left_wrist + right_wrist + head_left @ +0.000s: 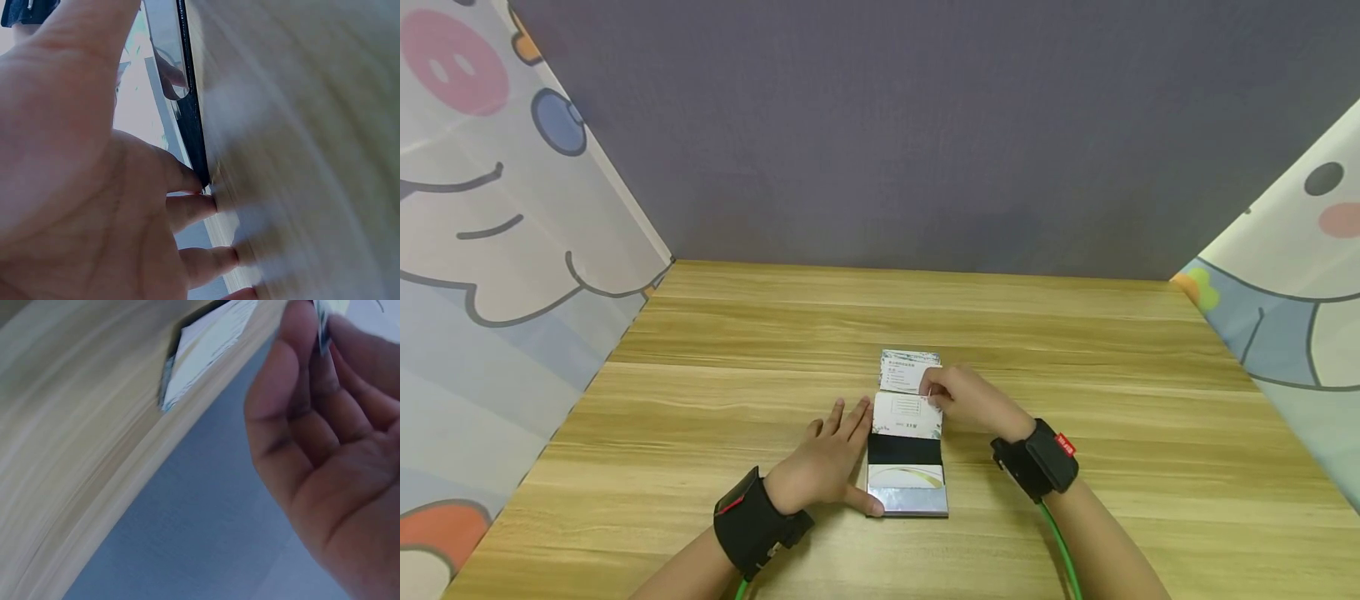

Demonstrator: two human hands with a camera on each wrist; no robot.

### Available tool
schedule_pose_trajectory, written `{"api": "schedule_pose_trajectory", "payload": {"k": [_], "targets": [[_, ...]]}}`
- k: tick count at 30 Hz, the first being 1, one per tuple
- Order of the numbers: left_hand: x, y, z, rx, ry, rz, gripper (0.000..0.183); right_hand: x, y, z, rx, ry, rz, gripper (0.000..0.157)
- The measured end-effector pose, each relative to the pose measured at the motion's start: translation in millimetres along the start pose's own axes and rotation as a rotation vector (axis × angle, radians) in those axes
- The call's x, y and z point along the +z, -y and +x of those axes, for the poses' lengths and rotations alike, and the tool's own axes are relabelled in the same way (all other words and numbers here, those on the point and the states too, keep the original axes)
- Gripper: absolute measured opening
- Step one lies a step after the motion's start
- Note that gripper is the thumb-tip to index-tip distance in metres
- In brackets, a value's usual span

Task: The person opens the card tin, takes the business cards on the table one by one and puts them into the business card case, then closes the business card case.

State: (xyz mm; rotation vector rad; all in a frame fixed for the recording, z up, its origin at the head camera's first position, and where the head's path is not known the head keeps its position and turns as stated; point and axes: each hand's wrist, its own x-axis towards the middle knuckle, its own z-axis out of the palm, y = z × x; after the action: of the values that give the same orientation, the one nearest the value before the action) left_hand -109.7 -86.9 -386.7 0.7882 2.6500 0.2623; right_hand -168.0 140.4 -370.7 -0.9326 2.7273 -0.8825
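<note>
A card holder with a black flap (904, 450) and a shiny metal half (908, 500) lies unfolded on the table. One white card with a gold curve (904, 477) sits in the metal half. My left hand (827, 467) is spread beside it, thumb on its near left corner, fingertips along the left side. In the left wrist view those fingers (190, 212) reach the wood by the holder's black edge (194, 131). My right hand (966, 402) pinches a printed business card (907, 415) by its right edge, over the flap's far end. Several cards (898, 371) lie stacked just beyond.
Wood-grain table (1112, 400) stretches out on both sides. A dark grey panel (925, 142) stands at its back edge, with cartoon-printed sheets (512, 250) at the sides. A green cable (1060, 542) trails from my right wrist strap.
</note>
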Motion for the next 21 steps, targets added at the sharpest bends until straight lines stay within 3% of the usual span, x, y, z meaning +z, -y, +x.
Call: {"api": "schedule_pose_trajectory", "payload": {"k": [9, 21], "targets": [[0.4, 0.5, -0.2, 0.002, 0.003, 0.003, 0.122, -2.4, 8.9, -5.3, -0.027, 0.153, 0.072, 0.018], [0.3, 0.5, 0.3, -0.002, 0.003, 0.003, 0.122, 1.1, 10.4, -7.5, -0.061, 0.242, 0.102, 0.018]]}}
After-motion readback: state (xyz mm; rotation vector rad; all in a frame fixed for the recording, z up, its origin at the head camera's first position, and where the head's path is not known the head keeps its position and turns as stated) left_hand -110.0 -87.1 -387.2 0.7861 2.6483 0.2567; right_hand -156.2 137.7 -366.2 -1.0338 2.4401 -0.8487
